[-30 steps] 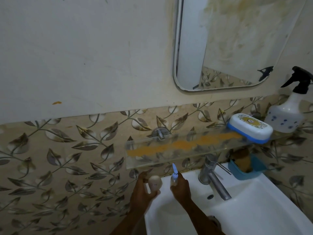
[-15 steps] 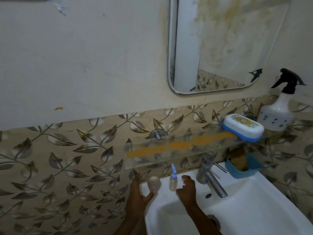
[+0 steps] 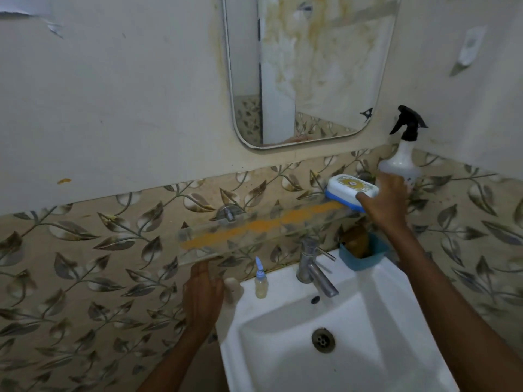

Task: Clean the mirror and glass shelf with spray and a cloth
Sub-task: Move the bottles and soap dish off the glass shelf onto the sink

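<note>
The mirror (image 3: pixel 311 66) on the wall is streaked with yellow-brown stains. Below it the glass shelf (image 3: pixel 215 239) carries a long orange smear. At the shelf's right end stand a white spray bottle (image 3: pixel 402 157) with a black trigger and a white and blue soap box (image 3: pixel 348 186). My right hand (image 3: pixel 385 202) is up there with spread fingers, thumb on the soap box, fingertips against the bottle's base. My left hand (image 3: pixel 202 298) is low at the sink's left corner beside a small beige bottle (image 3: pixel 233 290). No cloth is in view.
A white sink (image 3: pixel 368 349) with a steel tap (image 3: pixel 311 267) sits under the shelf. A small bottle with a blue cap (image 3: pixel 260 284) stands on the sink's back rim. A blue tray (image 3: pixel 362 258) holding something brown sits at the right.
My right hand let go of the blue-capped bottle on the sink rim and rose to the shelf's right end. My left hand set down the beige bottle. The view tilted up.
</note>
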